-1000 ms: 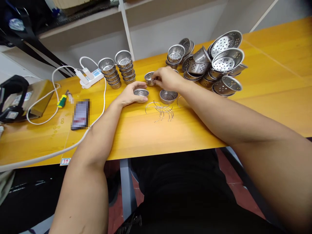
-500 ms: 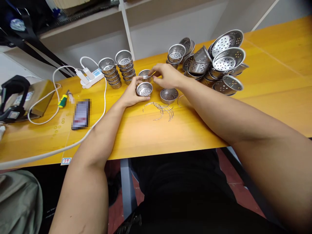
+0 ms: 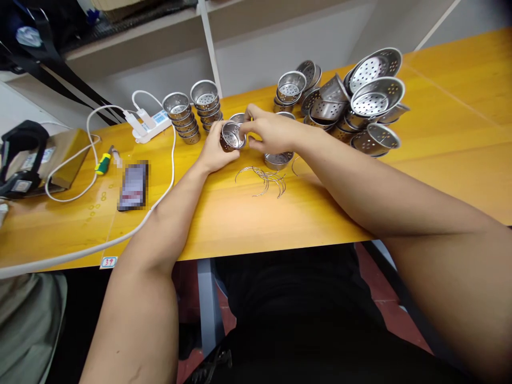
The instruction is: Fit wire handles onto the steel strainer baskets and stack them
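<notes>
My left hand [image 3: 216, 149] is wrapped round a small perforated metal cup [image 3: 231, 136], its open top tilted toward my right hand. The fingers of my right hand [image 3: 266, 128] are bent at the cup's rim, with a fingertip inside it; anything between them is too small to make out. Behind the held cup, another metal cup [image 3: 239, 118] is partly hidden. Beneath my right hand a shallow metal cup [image 3: 279, 160] rests on the table. Several thin curved wires [image 3: 266, 178] lie just in front of it.
Two stacks of perforated cups [image 3: 186, 127] stand left of my hands, and many larger cups [image 3: 372, 101] are piled at the right. A power strip [image 3: 150, 128], white cable, phone [image 3: 133, 186] and green-yellow screwdriver [image 3: 103, 164] lie on the left.
The cup in my left hand has moved slightly up and left and is now tilted. My right hand has come from the cup behind to the held cup's rim.
</notes>
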Motion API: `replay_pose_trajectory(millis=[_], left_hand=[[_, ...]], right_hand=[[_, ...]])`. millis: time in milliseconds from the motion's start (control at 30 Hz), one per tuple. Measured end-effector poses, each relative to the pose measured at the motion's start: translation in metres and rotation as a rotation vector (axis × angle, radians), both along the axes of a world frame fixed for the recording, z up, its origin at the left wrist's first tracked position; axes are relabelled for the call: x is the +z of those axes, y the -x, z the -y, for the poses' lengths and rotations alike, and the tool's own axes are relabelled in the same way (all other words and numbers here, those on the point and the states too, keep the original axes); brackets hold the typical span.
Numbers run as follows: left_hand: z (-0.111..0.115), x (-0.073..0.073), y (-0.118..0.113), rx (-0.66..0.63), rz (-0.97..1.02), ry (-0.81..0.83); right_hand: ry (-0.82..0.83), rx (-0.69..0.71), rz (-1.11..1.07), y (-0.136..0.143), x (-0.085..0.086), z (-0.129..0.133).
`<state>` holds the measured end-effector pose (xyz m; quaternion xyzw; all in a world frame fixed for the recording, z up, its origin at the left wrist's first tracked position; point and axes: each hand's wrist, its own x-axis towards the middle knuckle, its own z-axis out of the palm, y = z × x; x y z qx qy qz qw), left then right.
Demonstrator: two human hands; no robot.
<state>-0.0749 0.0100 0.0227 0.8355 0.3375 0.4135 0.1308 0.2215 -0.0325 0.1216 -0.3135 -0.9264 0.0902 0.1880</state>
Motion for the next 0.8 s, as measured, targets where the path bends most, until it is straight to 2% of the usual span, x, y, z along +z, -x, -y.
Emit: replay_pose_trajectory(millis=[133, 333, 600, 800], left_hand=[[-0.009, -0.012, 0.004, -0.071, 0.037, 0.046], [-0.01, -0.008, 0.004, -0.19, 0.025, 0.055], [0.007, 0.007, -0.006, -0.041, -0.026, 0.13], [0.006, 0.008, -0.012, -0.059, 0.015, 0.191]], right_hand=[[-0.004, 0.09, -0.073, -0.002, 0.003, 0.001], [0.041, 0.07, -0.106, 0.002, 0.005, 0.005], [0.157, -0.038, -0.12, 0.006, 0.014, 0.013], [0.2, -0.123, -0.149, 0.004, 0.019, 0.014]])
